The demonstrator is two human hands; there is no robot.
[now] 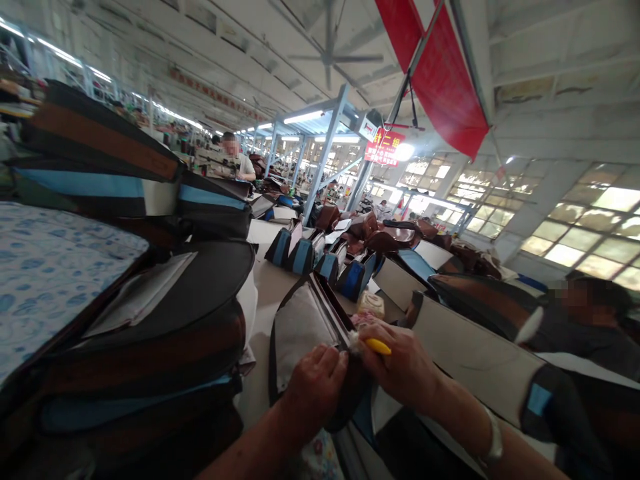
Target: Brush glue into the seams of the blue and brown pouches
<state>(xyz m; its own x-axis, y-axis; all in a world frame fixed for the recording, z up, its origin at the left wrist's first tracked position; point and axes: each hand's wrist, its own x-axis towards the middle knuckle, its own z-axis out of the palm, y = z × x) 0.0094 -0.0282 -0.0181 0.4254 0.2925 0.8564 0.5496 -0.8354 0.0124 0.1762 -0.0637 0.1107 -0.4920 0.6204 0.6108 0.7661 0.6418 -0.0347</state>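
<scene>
My right hand [400, 365] is closed around a yellow tool [379, 346]; a pale tuft [354, 341] shows at its end, and I cannot tell if it belongs to the tool. My left hand [316, 377] has its fingers curled close together on the edge of the bag piece [303, 313], but whether the thumb pinches there, I cannot tell. The bag piece lies on the worktable [263, 288], grey face up, its far end toward the row of blue-sided pieces [301, 255]; the near edge of the worktable I cannot make out.

To do this well, I think, my left fingers should press firmly just beside the working place, so that the edge does not slip. The right hand should go lightly and evenly along the edge, without marking the grey face. A small block [372, 305] is just beyond my right knuckles, so I should be careful not to push it.
</scene>
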